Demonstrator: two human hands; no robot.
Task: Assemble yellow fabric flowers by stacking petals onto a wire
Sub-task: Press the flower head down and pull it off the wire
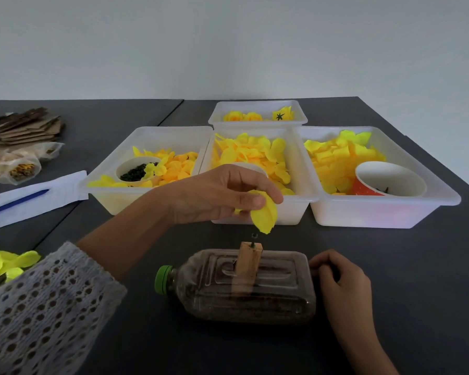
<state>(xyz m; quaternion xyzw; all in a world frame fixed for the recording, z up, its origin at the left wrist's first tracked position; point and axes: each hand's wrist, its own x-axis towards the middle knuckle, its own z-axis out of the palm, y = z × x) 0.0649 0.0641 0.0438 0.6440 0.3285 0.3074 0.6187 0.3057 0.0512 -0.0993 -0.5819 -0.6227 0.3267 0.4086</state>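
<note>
Dark table (390, 280) | petal trays (385, 209) behind bottle (255, 290) | paper (38, 201) left

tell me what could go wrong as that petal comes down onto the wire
1. The wire is thin and its tip small; the petal hangs folded from the left hand, so its centre hole, which I cannot see, may miss the tip.
2. The wooden block stands on a bottle lying on its side; a downward push could roll it, though the right hand rests at its end.
3. Pinched fabric could crease or tear.
</note>
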